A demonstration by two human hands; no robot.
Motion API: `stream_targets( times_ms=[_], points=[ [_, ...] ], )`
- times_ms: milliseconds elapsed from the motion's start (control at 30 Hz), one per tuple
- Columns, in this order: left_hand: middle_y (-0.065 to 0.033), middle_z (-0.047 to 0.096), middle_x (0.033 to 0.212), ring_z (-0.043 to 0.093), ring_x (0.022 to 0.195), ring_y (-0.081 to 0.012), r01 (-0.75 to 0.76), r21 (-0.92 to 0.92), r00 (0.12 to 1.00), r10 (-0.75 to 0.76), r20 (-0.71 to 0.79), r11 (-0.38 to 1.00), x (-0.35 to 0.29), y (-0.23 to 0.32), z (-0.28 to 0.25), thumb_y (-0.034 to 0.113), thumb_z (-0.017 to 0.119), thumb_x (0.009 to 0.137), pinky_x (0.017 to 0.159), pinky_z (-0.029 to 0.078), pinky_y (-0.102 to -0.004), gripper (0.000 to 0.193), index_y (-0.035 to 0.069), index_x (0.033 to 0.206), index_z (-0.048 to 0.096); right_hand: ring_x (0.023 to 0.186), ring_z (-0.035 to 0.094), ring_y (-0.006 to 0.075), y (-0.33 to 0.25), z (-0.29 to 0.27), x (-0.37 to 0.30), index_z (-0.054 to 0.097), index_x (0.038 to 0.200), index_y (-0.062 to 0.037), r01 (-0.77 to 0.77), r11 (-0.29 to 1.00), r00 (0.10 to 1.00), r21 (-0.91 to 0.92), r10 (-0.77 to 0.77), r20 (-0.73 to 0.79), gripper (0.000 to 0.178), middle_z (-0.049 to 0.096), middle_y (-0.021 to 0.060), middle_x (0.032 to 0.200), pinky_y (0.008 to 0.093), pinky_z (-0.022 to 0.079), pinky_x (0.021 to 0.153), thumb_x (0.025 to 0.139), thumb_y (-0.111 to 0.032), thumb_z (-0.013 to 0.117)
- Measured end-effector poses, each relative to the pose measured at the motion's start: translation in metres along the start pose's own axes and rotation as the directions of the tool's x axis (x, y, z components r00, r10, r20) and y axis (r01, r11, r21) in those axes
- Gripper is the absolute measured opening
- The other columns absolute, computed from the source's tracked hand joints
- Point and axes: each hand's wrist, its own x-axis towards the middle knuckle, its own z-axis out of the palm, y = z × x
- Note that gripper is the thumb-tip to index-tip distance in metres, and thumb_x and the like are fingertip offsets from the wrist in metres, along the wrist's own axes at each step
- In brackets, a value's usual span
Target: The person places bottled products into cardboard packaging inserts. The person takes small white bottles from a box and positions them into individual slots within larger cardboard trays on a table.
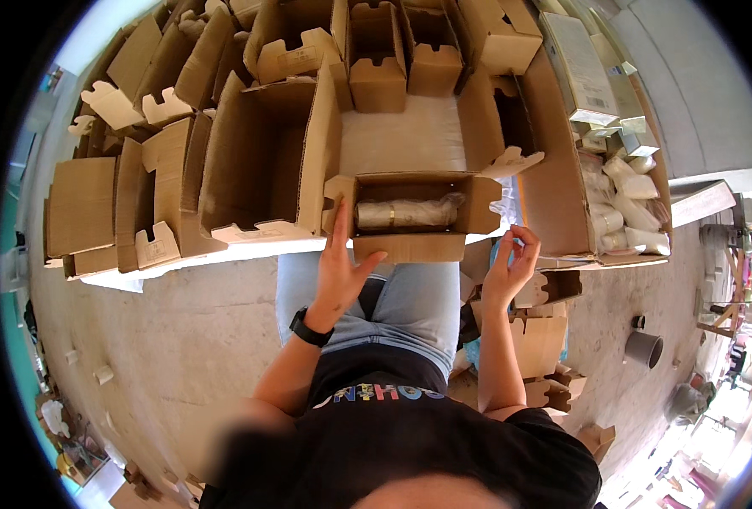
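Note:
A small open cardboard box (408, 248) lies in front of me at the table's near edge, its flaps turned outward. Inside rests a pale cylinder (393, 212) in clear plastic wrap, with a thin gold-coloured band around it. My left hand (339, 270) is open, fingers stretched along the box's left end flap and thumb spread toward its front panel. To the right of the box, apart from it, my right hand (514, 267) is raised with fingers curled toward the thumb. Whatever it may pinch is too small to make out.
Open empty cartons (261, 161) crowd the left and back of the table. At right, a large carton (554, 178) stands beside plastic-wrapped pale items (630, 199) and flat boxes (579, 68). More cartons (539, 343) sit below on the right, near a grey bin (645, 349).

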Motion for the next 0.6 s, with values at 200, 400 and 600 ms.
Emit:
stream_targets(
  times_ms=[200,400,600],
  points=[
    [-0.0166,0.030,0.154,0.038,0.137,-0.0304,-0.004,0.012,1.000,0.004,-0.006,1.000,0.001,0.003,-0.002,0.023,0.080,0.078,0.104,0.041,-0.0412,0.097,0.009,0.152,0.019,0.091,0.057,0.0102,0.017,0.007,0.001,0.057,0.106,-0.0036,-0.579,0.700,0.815,0.417,0.508,0.279,0.014,0.060,0.0028,0.101,0.0267,0.048,0.075,0.097,-0.014,0.055],
    [-0.0214,0.034,0.150,0.038,0.135,-0.0387,-0.063,0.051,0.997,0.064,-0.031,0.997,0.002,0.003,-0.002,0.024,0.078,0.078,0.109,0.036,-0.0413,0.095,0.006,0.151,0.019,0.111,0.057,0.0137,0.031,0.024,0.005,0.049,0.130,-0.0030,-0.658,0.546,0.753,0.518,0.454,0.477,0.036,0.058,0.0056,0.121,0.0287,0.045,0.098,0.097,-0.017,0.056],
    [-0.0229,0.035,0.148,0.039,0.134,-0.0388,-0.080,0.050,0.995,0.083,-0.046,0.995,0.002,-0.001,0.001,0.027,0.077,0.080,0.109,0.036,-0.0409,0.094,0.005,0.151,0.020,0.125,0.047,0.0142,0.042,0.032,0.009,0.036,0.143,-0.0018,-0.694,0.434,0.713,0.574,0.309,0.629,0.051,0.050,0.0052,0.134,0.0289,0.035,0.107,0.096,-0.013,0.054]
  ],
)
